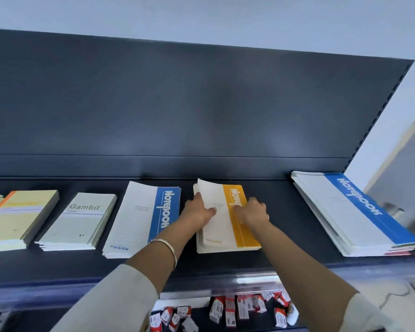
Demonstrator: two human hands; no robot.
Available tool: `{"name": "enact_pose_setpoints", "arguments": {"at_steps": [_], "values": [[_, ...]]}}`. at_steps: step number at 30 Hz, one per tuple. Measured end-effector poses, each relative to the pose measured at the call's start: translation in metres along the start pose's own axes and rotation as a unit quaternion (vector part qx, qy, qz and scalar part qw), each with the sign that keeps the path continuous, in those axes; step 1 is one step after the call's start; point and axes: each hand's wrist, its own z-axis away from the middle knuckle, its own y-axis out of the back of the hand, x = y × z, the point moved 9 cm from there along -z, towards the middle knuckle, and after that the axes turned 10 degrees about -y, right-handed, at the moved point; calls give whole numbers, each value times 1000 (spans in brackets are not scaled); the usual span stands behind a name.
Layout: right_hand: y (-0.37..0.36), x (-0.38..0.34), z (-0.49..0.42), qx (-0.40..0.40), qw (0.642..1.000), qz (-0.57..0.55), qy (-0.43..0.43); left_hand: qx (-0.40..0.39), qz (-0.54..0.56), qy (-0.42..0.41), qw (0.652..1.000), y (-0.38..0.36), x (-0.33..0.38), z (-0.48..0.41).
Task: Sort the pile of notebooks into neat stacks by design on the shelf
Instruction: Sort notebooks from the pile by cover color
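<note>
Both hands flank the yellow stack (217, 236), whose long axis runs from the shelf (285, 236) front to its back. The left hand (198, 210) curls its fingers (197, 200) round the stack's left edge with the thumb on the cover, and the right hand (252, 212) grips the right edge likewise. The unsorted pile (340, 212) lies well to the right of the stack, nearer the right hand, which I'd expect to reach for it.
</note>
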Motion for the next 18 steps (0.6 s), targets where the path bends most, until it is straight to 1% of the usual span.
{"name": "enact_pose_setpoints", "arguments": {"at_steps": [2, 5, 9, 14, 18], "values": [[-8, 10, -8, -44, 999, -21, -21, -5, 32, 45, 998, -12, -7, 0], [-12, 9, -13, -75, 997, -19, -19, 4, 12, 72, 997, -16, -10, 1], [-17, 4, -15, -76, 997, -5, -15, 21, -8, 81, 996, -12, -14, -1], [-28, -4, -15, -75, 997, -3, -8, 23, -29, 90, 995, -3, -19, 2], [-30, -5, -15, -69, 997, 15, 3, 24, -21, 96, 995, -1, -20, 4]]}}
